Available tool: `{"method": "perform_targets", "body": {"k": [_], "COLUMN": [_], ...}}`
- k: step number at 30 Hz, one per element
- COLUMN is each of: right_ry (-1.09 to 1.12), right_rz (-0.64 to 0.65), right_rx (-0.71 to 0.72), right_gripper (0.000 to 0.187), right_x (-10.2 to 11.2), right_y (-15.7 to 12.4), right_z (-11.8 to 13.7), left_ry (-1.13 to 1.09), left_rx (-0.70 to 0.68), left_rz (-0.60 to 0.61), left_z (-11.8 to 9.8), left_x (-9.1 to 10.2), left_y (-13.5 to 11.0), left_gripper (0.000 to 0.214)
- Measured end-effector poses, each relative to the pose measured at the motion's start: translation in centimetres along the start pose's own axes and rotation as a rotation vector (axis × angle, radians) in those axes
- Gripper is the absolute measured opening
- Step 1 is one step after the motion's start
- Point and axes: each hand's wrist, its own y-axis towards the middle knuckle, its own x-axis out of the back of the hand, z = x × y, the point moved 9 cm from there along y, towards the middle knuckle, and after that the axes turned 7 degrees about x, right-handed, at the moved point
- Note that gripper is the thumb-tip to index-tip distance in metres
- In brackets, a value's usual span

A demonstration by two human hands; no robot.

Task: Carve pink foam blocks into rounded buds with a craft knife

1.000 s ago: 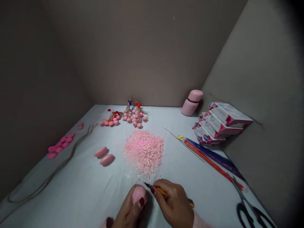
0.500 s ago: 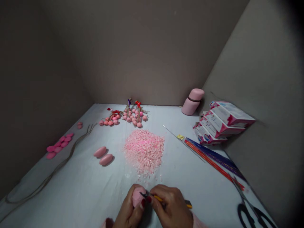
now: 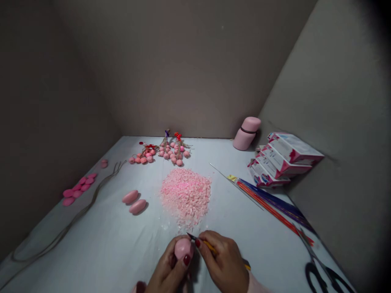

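Observation:
A rounded pink bar of soap sits in my left hand, its fingers wrapped round the side and the thumb pressing the front. My right hand is closed on a craft knife with a yellow handle; its dark blade tip lies close to the soap's upper right edge. Whether the blade touches the soap I cannot tell. Just beyond both hands lies a heap of pink shavings. Two smooth pink oval soaps rest to the left of the heap.
At far left are several bright pink ovals and a long twine strand. Bunches of pink balls lie at the back. To the right are a pink flask, stacked boxes, red and purple strips and scissors.
The soap has turned in my left hand and now shows a smoother face. The knife blade has shifted from the soap's front to its upper right edge. My view has moved slightly.

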Motion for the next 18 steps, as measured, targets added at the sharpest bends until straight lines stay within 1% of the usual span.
{"method": "perform_targets", "body": {"k": [2, 3, 4, 7, 11, 14, 18], "right_ry": [0.030, 0.040, 0.046, 0.051, 0.043, 0.035, 0.033], "right_rz": [0.010, 0.021, 0.035, 0.071, 0.092, 0.104, 0.122], "right_rx": [0.026, 0.043, 0.059, 0.089, 0.084, 0.081, 0.086], "right_gripper": [0.027, 0.027, 0.026, 0.025, 0.024, 0.025, 0.027], "right_x": [-0.2, -0.3, -0.5, -1.0, -1.4, -1.6, -1.8], "right_y": [-0.1, -0.2, -0.2, -0.5, -0.7, -0.7, -0.6], "right_z": [0.3, 0.5, 0.6, 0.8, 0.6, 0.8, 0.9], "left_ry": [-0.060, -0.090, -0.122, -0.192, -0.324, -0.330, -0.278], "left_rx": [0.071, 0.068, 0.044, -0.012, 0.025, 0.052, -0.012], "left_rz": [0.029, 0.040, 0.051, 0.110, 0.139, 0.143, 0.124], "left_z": [0.7, 0.8, 0.6, 0.3, 0.8, 1.2, 0.9], "left_x": [-0.1, -0.2, -0.2, -0.5, -0.7, -0.7, -0.3], "left_y": [0.3, 0.5, 0.6, 0.9, 0.8, 0.8, 0.7], "left_gripper": [0.050, 0.052, 0.049, 0.032, 0.028, 0.023, 0.026]}}
